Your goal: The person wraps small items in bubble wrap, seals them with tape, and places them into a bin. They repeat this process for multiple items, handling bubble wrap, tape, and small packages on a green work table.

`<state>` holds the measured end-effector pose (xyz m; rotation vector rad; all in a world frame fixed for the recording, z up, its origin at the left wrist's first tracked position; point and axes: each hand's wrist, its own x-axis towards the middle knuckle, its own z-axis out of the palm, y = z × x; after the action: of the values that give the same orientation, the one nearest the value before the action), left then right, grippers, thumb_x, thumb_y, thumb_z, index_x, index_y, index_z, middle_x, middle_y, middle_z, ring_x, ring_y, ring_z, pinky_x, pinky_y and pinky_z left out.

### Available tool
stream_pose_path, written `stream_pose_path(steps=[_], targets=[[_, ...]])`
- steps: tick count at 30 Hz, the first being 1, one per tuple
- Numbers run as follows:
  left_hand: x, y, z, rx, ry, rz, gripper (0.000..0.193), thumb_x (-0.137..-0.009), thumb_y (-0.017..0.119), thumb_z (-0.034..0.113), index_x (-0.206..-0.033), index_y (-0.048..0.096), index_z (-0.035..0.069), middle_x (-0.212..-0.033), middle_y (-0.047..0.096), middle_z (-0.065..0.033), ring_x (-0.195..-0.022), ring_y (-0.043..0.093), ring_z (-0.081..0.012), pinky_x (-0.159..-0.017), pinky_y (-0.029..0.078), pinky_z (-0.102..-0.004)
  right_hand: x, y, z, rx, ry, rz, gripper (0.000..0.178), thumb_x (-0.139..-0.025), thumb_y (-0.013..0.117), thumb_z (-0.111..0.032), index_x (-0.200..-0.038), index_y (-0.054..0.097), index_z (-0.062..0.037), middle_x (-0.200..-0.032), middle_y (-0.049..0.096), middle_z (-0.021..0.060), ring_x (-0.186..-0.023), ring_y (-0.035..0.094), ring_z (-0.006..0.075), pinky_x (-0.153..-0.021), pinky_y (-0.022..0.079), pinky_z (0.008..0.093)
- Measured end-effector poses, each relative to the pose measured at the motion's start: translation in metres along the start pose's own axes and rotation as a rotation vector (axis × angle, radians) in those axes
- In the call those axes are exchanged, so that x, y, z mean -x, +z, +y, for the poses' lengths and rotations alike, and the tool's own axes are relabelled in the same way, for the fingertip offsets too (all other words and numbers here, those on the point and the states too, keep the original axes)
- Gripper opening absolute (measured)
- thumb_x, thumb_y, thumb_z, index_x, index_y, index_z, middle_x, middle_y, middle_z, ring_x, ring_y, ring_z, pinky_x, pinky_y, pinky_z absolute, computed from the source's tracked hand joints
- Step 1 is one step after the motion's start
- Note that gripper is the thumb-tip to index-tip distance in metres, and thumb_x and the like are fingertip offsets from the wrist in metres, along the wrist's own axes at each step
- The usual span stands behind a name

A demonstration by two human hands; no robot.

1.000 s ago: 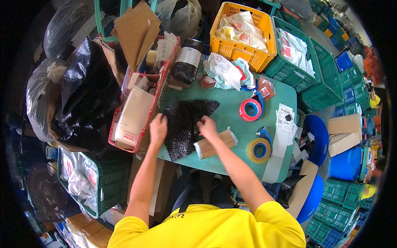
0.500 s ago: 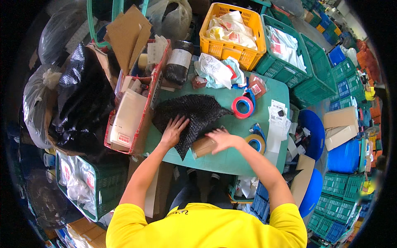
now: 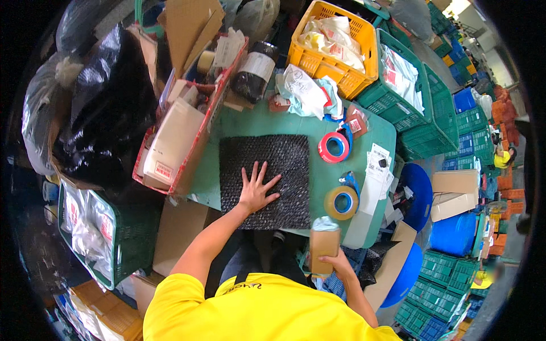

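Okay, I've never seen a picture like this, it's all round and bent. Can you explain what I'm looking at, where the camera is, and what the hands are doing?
The camera sits on a person's head and looks down through a fisheye lens, so straight edges curve. The yellow shirt at the bottom is the wearer's own. Their left hand lies flat, fingers spread, on a black sheet of bubble wrap laid out on a green table. Their right hand holds a small brown package upright near the table's front edge. Also on the table are a red tape roll and a tan tape roll. Around it stand a yellow crate, green crates and a red basket of boxes.
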<state>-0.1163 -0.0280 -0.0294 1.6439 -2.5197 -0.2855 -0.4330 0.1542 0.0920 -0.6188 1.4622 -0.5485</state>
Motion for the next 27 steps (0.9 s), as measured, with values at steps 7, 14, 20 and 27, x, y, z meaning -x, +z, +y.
stream_pose_path(steps=[7, 14, 20, 27], targets=[[0.082, -0.014, 0.02, 0.15, 0.151, -0.059, 0.061, -0.095, 0.054, 0.049, -0.139, 0.049, 0.008, -0.142, 0.044, -0.016, -0.131, 0.043, -0.0344, -0.108, 0.03, -0.0604, -0.046, 0.044, -0.128, 0.592, -0.693, 0.077, 0.093, -0.062, 0.089, -0.029, -0.137, 0.045, 0.0027, -0.122, 0.062, 0.0205, -0.116, 0.061, 0.0314, -0.099, 0.048, 0.0412], [0.124, -0.01, 0.014, -0.01, 0.286, -0.052, 0.043, -0.088, 0.054, 0.02, -0.129, 0.058, 0.007, -0.135, 0.052, -0.0165, -0.122, 0.05, -0.0335, -0.1, 0.042, -0.0496, -0.175, 0.147, -0.157, 1.464, -0.878, -0.029, 0.092, -0.055, 0.088, -0.028, -0.135, 0.047, -0.0063, -0.124, 0.056, 0.0154, -0.118, 0.054, 0.0344, -0.097, 0.046, 0.0541], [0.035, -0.091, -0.016, 0.181, 0.086, 0.147, 0.011, -0.076, 0.07, 0.01, -0.083, 0.062, 0.008, -0.087, 0.062, -0.0101, -0.095, 0.059, -0.0289, -0.079, 0.045, -0.0434, -0.206, 0.134, -0.166, 1.419, -0.641, -0.35, 0.083, -0.082, 0.074, -0.049, -0.144, 0.042, -0.0033, -0.155, 0.034, 0.0228, -0.143, 0.035, 0.0387, -0.108, 0.036, 0.0614], [-0.059, -0.058, -0.106, 0.706, -0.061, -0.569, 0.041, -0.071, 0.088, 0.032, -0.074, 0.06, 0.001, -0.112, 0.073, -0.0153, -0.105, 0.068, -0.0278, -0.084, 0.053, -0.0385, -0.182, 0.127, -0.15, 1.19, -0.952, 0.058, 0.017, -0.082, 0.072, -0.019, -0.079, 0.061, -0.0069, -0.071, 0.066, 0.0157, -0.072, 0.065, 0.0387, -0.069, 0.048, 0.0504]])
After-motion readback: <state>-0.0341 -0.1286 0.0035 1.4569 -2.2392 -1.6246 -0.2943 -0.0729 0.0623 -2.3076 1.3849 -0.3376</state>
